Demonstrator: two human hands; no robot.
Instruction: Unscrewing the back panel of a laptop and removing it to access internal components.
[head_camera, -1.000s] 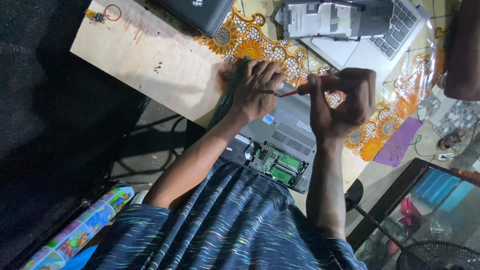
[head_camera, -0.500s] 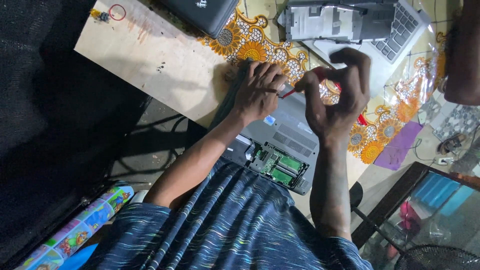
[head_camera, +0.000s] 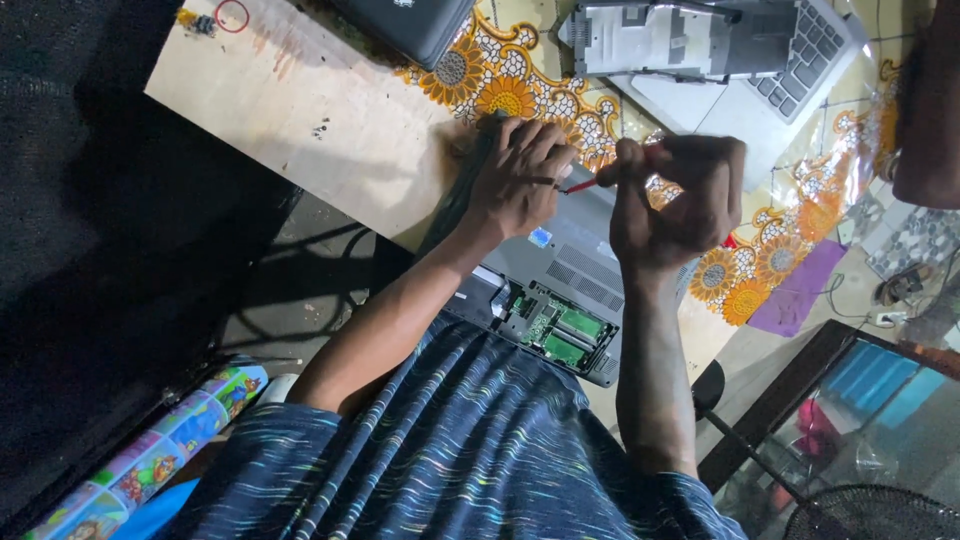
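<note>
A grey laptop (head_camera: 575, 265) lies bottom up across the table edge in front of me. Its open hatch shows green circuit boards (head_camera: 562, 326). My left hand (head_camera: 515, 182) presses down on the laptop's far left corner, fingers spread over its edge. My right hand (head_camera: 680, 200) hovers just to the right, closed around a thin red-shafted tool (head_camera: 580, 186). The tool's tip points at the fingers of my left hand.
A flower-patterned cloth (head_camera: 500, 95) covers the table, beside a bare wooden board (head_camera: 300, 110). Beyond lie a second laptop with its keyboard up (head_camera: 805, 50), a grey casing part (head_camera: 660, 40) and a dark device (head_camera: 410, 25). Another person's arm (head_camera: 930, 100) is at top right. A fan (head_camera: 870, 515) stands at bottom right.
My right hand rose a little, turned the red tool and settled back near my left hand. My left hand stayed on the laptop.
</note>
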